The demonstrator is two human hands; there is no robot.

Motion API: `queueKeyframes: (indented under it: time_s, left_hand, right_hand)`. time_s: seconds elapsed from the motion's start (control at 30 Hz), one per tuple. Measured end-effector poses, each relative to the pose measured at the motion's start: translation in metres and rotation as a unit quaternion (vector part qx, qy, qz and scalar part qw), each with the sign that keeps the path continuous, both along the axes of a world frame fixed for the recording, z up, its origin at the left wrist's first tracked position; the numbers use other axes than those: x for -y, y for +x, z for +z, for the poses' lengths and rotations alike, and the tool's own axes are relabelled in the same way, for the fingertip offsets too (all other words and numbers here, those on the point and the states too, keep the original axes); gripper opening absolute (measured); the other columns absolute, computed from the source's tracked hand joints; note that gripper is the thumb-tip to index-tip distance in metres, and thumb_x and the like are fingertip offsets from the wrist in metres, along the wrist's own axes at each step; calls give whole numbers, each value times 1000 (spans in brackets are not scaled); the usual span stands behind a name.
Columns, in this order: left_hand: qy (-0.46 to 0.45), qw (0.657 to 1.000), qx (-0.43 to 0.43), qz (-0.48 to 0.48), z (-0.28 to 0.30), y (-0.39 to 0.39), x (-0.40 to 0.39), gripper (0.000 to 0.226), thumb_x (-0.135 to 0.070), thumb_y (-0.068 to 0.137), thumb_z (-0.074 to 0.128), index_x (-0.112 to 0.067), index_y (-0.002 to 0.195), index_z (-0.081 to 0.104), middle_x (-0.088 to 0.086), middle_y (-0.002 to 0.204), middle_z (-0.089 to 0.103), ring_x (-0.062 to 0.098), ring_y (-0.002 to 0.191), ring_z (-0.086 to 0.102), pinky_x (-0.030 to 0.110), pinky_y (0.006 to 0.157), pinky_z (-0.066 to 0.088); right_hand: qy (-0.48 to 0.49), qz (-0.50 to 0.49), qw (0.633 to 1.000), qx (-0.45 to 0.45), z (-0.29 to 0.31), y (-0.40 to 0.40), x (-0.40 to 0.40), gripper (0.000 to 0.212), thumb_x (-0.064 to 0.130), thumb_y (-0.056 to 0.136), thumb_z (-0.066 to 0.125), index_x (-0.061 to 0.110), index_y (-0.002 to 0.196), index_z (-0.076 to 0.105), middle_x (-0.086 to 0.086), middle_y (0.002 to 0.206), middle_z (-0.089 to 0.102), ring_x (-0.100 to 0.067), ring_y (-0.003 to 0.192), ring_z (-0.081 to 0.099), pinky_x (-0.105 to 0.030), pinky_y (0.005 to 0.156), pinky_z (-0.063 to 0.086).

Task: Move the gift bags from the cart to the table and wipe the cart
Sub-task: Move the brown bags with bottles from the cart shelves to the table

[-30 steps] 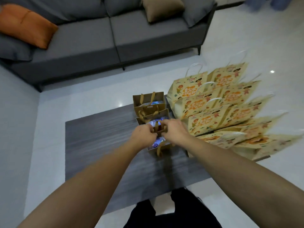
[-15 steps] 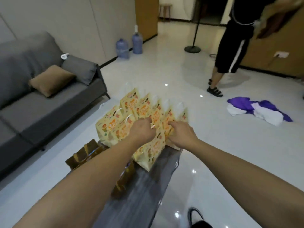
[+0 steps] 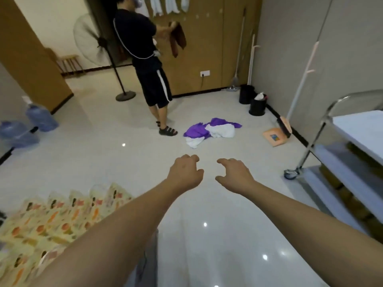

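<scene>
Yellow printed gift bags (image 3: 62, 212) sit massed on the surface, low and left of the left hand (image 3: 184, 172). Both hands loosely curled, holding nothing; right hand (image 3: 234, 175) beside it over bare floor. Cart (image 3: 352, 141) stands far right; brown shapes on its lower shelves, likely more bags. Wiping not begun. Purple-white cloth heap (image 3: 209, 131) and a standing person (image 3: 149, 59) beyond the hands.

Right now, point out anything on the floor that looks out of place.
A crumpled heap of purple and white cloth lies loose on the floor mid-room, near the other person's feet. An orange dustpan lies tipped by the wall.
</scene>
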State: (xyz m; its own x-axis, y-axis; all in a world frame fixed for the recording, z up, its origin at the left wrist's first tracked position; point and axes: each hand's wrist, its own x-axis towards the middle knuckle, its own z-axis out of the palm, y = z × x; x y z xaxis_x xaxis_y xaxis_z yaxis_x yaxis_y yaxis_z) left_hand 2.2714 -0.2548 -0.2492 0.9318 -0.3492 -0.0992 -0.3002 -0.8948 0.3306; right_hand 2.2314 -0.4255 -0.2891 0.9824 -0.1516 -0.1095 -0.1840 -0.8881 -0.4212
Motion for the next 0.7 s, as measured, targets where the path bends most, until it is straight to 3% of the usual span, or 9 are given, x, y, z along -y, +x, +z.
queueKeyframes:
  time_s: [0.27,0.7]
  left_hand:
    - [8,991,-42,-126,-29,46,205,51,-35,98,57,-19,145,48,9,144,51,29,129,50,45,107,46]
    - [20,945,-96,-312,-73,176,424,46,-38,97,57,-16,138,54,13,136,55,32,125,52,37,98,46]
  right_hand:
    - [28,-125,990,-52,-26,10,184,65,38,91,64,23,150,41,-10,137,54,-30,128,49,-41,104,44]
    - [50,-352,932,-74,-56,49,345,61,34,92,67,21,148,45,-9,140,56,-28,127,53,-41,104,47]
